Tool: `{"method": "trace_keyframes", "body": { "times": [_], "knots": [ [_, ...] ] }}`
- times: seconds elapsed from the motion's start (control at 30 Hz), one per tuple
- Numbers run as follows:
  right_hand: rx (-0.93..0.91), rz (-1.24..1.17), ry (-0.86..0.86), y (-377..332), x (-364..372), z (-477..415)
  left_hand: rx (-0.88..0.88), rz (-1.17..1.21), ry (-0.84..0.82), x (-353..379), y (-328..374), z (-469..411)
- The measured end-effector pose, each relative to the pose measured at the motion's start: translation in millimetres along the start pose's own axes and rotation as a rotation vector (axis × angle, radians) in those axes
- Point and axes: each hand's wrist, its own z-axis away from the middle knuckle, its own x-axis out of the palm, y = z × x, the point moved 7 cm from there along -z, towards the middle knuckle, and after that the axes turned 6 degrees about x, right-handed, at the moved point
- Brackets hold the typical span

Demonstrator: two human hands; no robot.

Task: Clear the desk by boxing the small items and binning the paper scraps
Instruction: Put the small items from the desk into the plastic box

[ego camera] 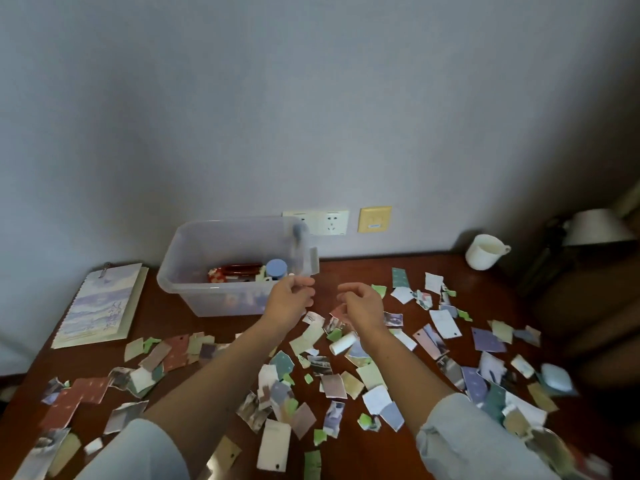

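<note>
One desk [349, 271], dark reddish wood, set against a grey wall. It bears everything below.

One clear plastic box [207, 292], open-topped, at the back of the desk left of centre. Inside are a red patterned case [235, 271] and a round blue-lidded pot [276, 269], with other small pieces too indistinct to name.

One notebook [100, 303] with a pale lilac cover, lying flat to the left of the box.

One lamp [597, 226] with a white shade, at the far right edge.

One white mug [485, 252], upright at the back right, well apart from the box.

Many paper scraps [445, 323] in green, lilac, brick red and cream are strewn over the front and right of the desk; none are in the box.

Left hand [289, 299] — raised at the box's near right corner, fingers curled and thumb close to forefinger. A slim blurred streak [298, 247] stands just above it at the box's right end; whether the hand has hold of it cannot be told.

Right hand [363, 304] — held above the scraps beside the left hand, fingers loosely curled, nothing seen in it.

One white tube [343, 342], lying among the scraps under the right wrist.

One pale blue object [557, 377], rounded and blurred, near the right front.
</note>
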Motion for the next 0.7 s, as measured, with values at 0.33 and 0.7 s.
{"method": "trace_keyframes", "body": {
  "times": [0.33,0.7],
  "knots": [
    [0.095,0.193,0.006,67.9,-56.4,-17.6,0.007,-0.33,-0.193,77.5,-46.2,10.6],
    [0.169,0.291,-0.075,121.4,-63.0,-45.8,0.078,-0.779,-0.239,117.2,-98.4,-6.2]
  ]
}}
